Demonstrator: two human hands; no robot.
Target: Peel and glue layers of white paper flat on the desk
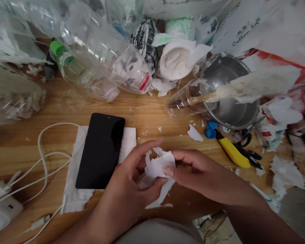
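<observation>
Though loose in grip, left hand (128, 183) around torn white paper (159, 165), right hand (197, 169) pinch-tight on it.

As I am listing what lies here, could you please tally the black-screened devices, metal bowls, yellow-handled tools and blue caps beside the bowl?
Black-screened device: 1
Metal bowl: 1
Yellow-handled tool: 1
Blue caps: 2
Total: 5
Left out: the torn white paper in the left hand and right hand; its pieces cannot be counted.

"Cotton Soft" in dark letters on the white package (271, 37), upper right
</observation>
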